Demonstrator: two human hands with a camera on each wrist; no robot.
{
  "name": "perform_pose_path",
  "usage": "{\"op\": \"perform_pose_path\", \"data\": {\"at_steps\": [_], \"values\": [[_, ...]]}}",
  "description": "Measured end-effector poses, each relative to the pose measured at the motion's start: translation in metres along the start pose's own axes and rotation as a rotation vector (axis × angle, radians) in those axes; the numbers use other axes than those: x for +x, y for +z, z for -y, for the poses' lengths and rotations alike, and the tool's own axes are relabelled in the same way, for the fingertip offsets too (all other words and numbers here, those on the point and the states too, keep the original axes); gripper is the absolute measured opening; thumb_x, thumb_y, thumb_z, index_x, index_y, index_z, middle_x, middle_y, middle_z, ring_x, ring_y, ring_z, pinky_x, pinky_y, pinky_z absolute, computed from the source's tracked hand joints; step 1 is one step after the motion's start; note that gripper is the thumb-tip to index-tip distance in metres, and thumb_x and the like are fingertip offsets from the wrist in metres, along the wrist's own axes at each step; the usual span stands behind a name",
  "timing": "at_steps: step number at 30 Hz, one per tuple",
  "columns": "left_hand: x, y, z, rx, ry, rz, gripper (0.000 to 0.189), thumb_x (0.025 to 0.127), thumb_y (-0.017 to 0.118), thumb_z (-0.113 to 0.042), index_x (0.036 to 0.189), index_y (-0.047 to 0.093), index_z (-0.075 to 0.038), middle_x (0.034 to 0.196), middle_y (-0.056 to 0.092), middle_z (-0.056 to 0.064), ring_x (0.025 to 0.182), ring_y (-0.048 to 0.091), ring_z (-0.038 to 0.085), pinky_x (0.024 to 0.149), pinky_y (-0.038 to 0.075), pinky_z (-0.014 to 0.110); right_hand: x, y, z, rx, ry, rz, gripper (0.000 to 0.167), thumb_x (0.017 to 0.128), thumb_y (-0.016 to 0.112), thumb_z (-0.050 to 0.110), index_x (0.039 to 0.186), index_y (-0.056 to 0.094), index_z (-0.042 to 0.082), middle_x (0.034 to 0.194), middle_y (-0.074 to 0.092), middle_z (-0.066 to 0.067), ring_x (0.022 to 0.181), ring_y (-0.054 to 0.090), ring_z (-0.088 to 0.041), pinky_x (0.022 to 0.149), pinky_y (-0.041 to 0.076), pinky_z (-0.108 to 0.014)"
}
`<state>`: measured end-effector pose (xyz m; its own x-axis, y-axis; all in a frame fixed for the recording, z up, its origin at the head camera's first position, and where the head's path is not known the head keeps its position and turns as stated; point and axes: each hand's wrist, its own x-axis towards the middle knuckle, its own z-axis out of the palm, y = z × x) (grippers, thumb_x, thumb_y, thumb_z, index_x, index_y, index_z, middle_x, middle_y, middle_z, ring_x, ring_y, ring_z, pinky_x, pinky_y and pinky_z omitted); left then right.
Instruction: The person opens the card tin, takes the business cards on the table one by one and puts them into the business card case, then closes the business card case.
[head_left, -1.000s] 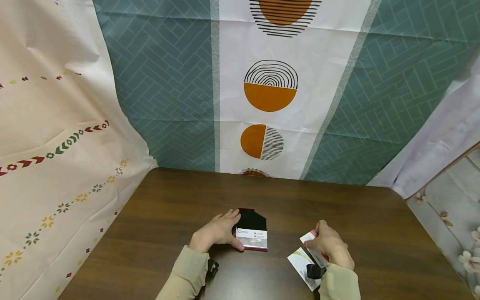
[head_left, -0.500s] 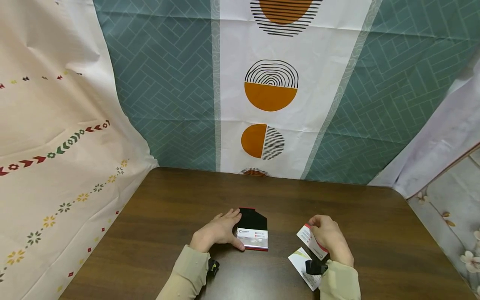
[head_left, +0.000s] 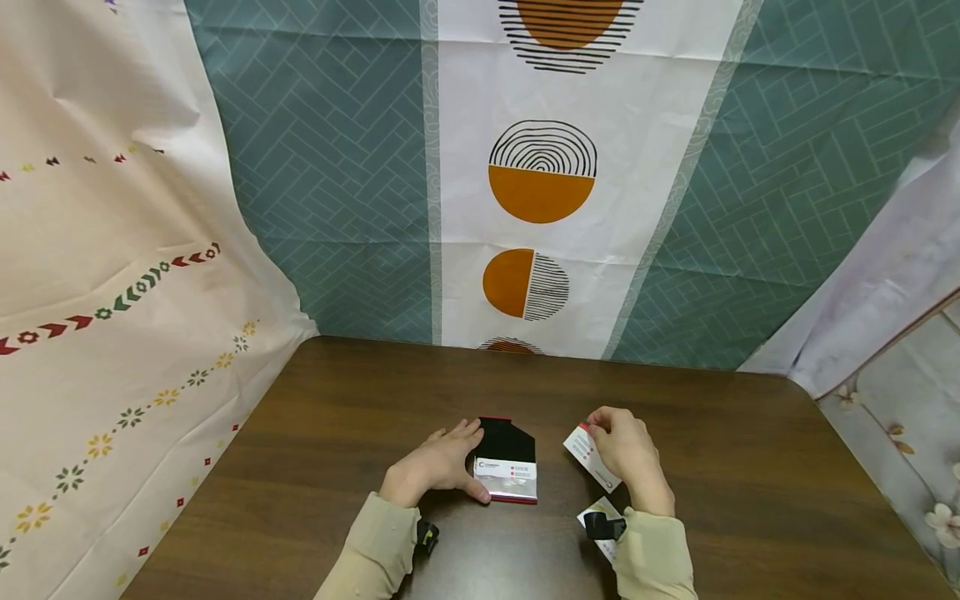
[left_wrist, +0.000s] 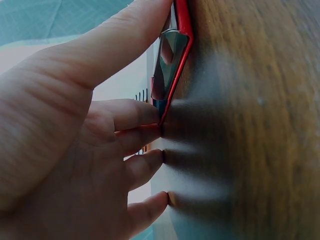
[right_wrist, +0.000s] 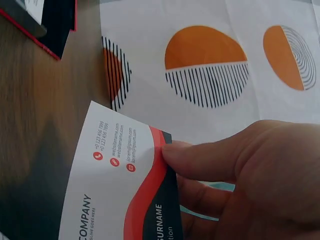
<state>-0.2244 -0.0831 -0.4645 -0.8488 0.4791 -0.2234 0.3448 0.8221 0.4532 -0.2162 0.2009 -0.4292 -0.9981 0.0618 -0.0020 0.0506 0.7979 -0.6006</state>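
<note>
An opened business card holder (head_left: 507, 440) with a black lining, red edges and a metal case lies on the table; a white card (head_left: 506, 468) shows in its case. My left hand (head_left: 435, 468) rests along its left side, fingers spread. In the left wrist view, the thumb lies against the red-edged case (left_wrist: 170, 60) and the other fingertips touch down beside it. To the right, my right hand (head_left: 626, 450) pinches a white, red and black business card (right_wrist: 112, 180) by its dark end, between thumb and fingers. The held card tilts above the table.
Another white business card (head_left: 597, 507) lies on the brown wooden table (head_left: 360, 392), partly hidden under the right wrist's black strap. A patterned curtain (head_left: 360, 167) hangs at the table's far edge, with pale cloth (head_left: 112, 467) along the left.
My right hand has picked the red-edged card up from beside the other card and carried it leftward and away from me, nearer the holder. The left hand has stayed in place.
</note>
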Motion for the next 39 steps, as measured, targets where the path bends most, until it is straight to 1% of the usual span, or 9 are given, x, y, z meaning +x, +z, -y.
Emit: {"op": "perform_pose_path", "data": {"at_steps": [3, 7, 12, 17, 24, 29, 35, 39], "values": [[0.0, 0.0, 0.0, -0.006, -0.004, -0.002, 0.104, 0.069, 0.085, -0.05, 0.149, 0.038, -0.002, 0.159, 0.025, 0.011, 0.147, 0.017, 0.029, 0.116, 0.017, 0.052, 0.001, 0.001, 0.005, 0.0, -0.009, -0.008, 0.017, 0.093, 0.058, 0.009, 0.103, 0.071, 0.01, 0.099, 0.069, -0.007, 0.09, 0.061, -0.028, 0.067, 0.046, -0.052], [-0.002, 0.0, 0.0, -0.006, -0.008, -0.005, 0.104, 0.069, 0.086, -0.049, 0.149, 0.039, -0.001, 0.159, 0.026, 0.011, 0.147, 0.018, 0.03, 0.115, 0.018, 0.052, 0.002, 0.004, 0.01, 0.005, -0.017, -0.025, 0.022, 0.091, 0.055, 0.005, 0.106, 0.071, 0.009, 0.101, 0.069, -0.008, 0.087, 0.06, -0.026, 0.067, 0.046, -0.049], [-0.003, 0.0, -0.001, 0.001, -0.008, -0.008, 0.103, 0.069, 0.086, -0.048, 0.148, 0.04, 0.0, 0.158, 0.027, 0.012, 0.146, 0.019, 0.031, 0.115, 0.018, 0.053, 0.003, 0.01, 0.017, 0.026, -0.057, -0.062, 0.023, 0.09, 0.056, 0.003, 0.106, 0.072, 0.008, 0.099, 0.07, -0.007, 0.085, 0.059, -0.025, 0.066, 0.047, -0.044], [-0.004, 0.0, -0.001, -0.006, -0.013, -0.003, 0.103, 0.069, 0.086, -0.048, 0.149, 0.039, -0.001, 0.158, 0.026, 0.012, 0.147, 0.018, 0.03, 0.115, 0.018, 0.052, 0.004, 0.017, 0.024, 0.052, -0.122, -0.093, 0.02, 0.09, 0.059, 0.002, 0.103, 0.073, 0.007, 0.093, 0.071, -0.005, 0.081, 0.059, -0.023, 0.067, 0.046, -0.039], [-0.003, 0.0, -0.001, 0.007, -0.005, -0.011, 0.103, 0.069, 0.086, -0.048, 0.148, 0.04, -0.001, 0.158, 0.027, 0.012, 0.146, 0.019, 0.03, 0.115, 0.019, 0.052, 0.006, 0.027, 0.035, 0.094, -0.232, -0.127, 0.017, 0.089, 0.062, 0.0, 0.099, 0.073, 0.007, 0.088, 0.07, -0.003, 0.077, 0.059, -0.021, 0.069, 0.047, -0.037], [-0.003, 0.0, 0.0, -0.002, -0.003, -0.008, 0.103, 0.069, 0.086, -0.048, 0.148, 0.04, 0.0, 0.158, 0.027, 0.013, 0.146, 0.019, 0.03, 0.115, 0.019, 0.052, 0.006, 0.037, 0.041, 0.126, -0.287, -0.126, 0.018, 0.088, 0.064, -0.003, 0.097, 0.074, 0.008, 0.086, 0.068, -0.001, 0.076, 0.058, -0.018, 0.069, 0.048, -0.035], [-0.002, 0.0, 0.0, 0.006, 0.001, -0.01, 0.103, 0.069, 0.086, -0.049, 0.148, 0.04, 0.0, 0.158, 0.028, 0.012, 0.146, 0.019, 0.03, 0.115, 0.019, 0.052, 0.007, 0.046, 0.051, 0.153, -0.303, -0.126, 0.019, 0.088, 0.064, -0.001, 0.098, 0.074, 0.012, 0.086, 0.069, 0.001, 0.077, 0.058, -0.017, 0.067, 0.047, -0.035], [-0.001, 0.0, 0.0, 0.007, 0.007, -0.009, 0.103, 0.069, 0.086, -0.05, 0.148, 0.04, -0.001, 0.158, 0.028, 0.012, 0.146, 0.019, 0.03, 0.115, 0.019, 0.052, 0.007, 0.05, 0.056, 0.159, -0.329, -0.095, 0.019, 0.088, 0.064, -0.002, 0.099, 0.074, 0.011, 0.088, 0.07, 0.001, 0.079, 0.06, -0.017, 0.069, 0.048, -0.036]]}}
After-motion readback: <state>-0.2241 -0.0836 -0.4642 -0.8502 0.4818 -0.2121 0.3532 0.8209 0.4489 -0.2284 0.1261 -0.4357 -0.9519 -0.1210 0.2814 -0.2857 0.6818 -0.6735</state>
